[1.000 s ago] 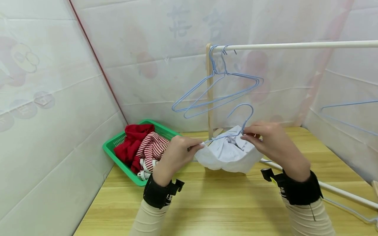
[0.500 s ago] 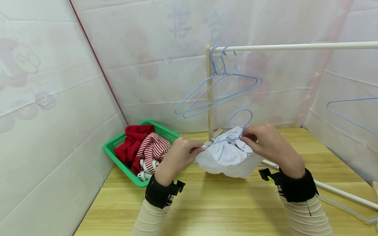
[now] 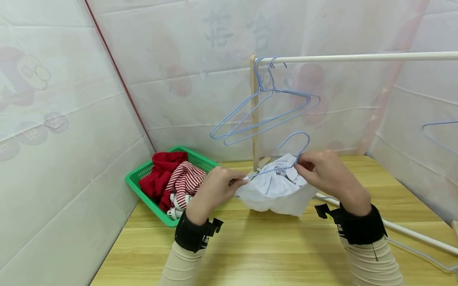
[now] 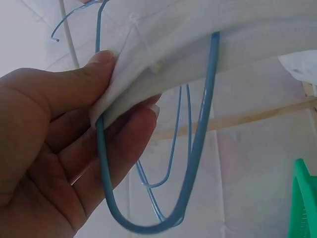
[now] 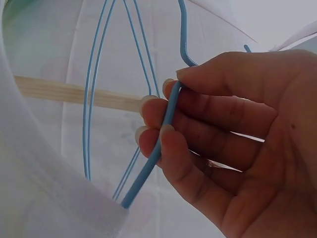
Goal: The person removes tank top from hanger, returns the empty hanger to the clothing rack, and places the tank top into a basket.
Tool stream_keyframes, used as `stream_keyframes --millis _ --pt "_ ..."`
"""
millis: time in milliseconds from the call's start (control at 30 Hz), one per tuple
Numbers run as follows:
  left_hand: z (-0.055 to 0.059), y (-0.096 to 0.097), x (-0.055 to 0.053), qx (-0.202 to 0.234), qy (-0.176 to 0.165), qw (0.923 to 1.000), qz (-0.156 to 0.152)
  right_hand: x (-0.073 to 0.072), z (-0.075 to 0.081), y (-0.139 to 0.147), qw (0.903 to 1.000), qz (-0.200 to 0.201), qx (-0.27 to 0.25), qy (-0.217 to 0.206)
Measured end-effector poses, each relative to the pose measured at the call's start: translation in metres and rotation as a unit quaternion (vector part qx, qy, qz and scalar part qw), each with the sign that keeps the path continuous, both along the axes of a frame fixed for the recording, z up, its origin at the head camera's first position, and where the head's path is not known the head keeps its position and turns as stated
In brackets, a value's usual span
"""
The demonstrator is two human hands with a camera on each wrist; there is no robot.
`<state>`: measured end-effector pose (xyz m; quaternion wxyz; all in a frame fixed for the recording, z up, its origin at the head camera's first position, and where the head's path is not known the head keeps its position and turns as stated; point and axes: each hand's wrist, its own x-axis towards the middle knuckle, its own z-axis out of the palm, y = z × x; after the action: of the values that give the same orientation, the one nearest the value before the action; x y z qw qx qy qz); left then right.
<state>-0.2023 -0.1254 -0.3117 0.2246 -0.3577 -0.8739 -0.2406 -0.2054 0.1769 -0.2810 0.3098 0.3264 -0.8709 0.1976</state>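
A blue wire hanger (image 3: 272, 171) is held above the table, its hook (image 3: 304, 137) pointing up. My right hand (image 3: 325, 172) pinches the wire just below the hook, between thumb and fingertips in the right wrist view. White clothing (image 3: 277, 194) hangs bunched around the hanger. My left hand (image 3: 216, 192) pinches the cloth's edge between thumb and fingers, over the hanger's arm. In the left wrist view the hanger's rounded end (image 4: 148, 228) pokes out past the white cloth (image 4: 143, 64). The hanger's other end is hidden.
Several blue hangers (image 3: 266, 115) hang on the white rail (image 3: 358, 58) behind my hands. A green basket (image 3: 155, 208) with red and striped clothes (image 3: 184, 180) stands at the left. A white lower bar (image 3: 418, 232) and a hanger (image 3: 422, 254) lie at the right.
My right hand and the hanger have sunk slightly, with the white clothing. My left hand keeps its pinch on the cloth's edge, hardly moving.
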Motion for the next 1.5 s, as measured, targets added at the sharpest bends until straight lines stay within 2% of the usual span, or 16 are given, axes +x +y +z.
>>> stream_keyframes --millis 433,633,767,1100,1267,1500 --pt "0.001 -0.007 0.001 0.0 -0.004 1.0 0.008 -0.002 0.0 0.007 0.9991 -0.019 -0.024 0.029" --pt "0.002 -0.009 0.0 0.007 -0.019 0.9998 0.008 -0.003 0.002 0.011 0.9986 -0.022 -0.031 0.038" --pt "0.003 -0.012 -0.001 0.013 -0.025 0.9996 0.007 -0.004 0.003 0.012 0.9983 -0.03 -0.039 0.032" --pt "0.004 -0.019 -0.004 0.006 -0.011 0.9997 0.022 -0.002 0.002 0.017 0.9933 -0.104 -0.05 0.007" --pt "0.004 -0.021 -0.005 0.009 -0.009 0.9998 0.014 -0.002 0.003 0.019 0.9923 -0.109 -0.058 0.012" --pt "0.003 -0.025 -0.004 0.021 -0.032 0.9992 0.008 0.001 0.003 0.021 0.992 -0.109 -0.064 0.008"
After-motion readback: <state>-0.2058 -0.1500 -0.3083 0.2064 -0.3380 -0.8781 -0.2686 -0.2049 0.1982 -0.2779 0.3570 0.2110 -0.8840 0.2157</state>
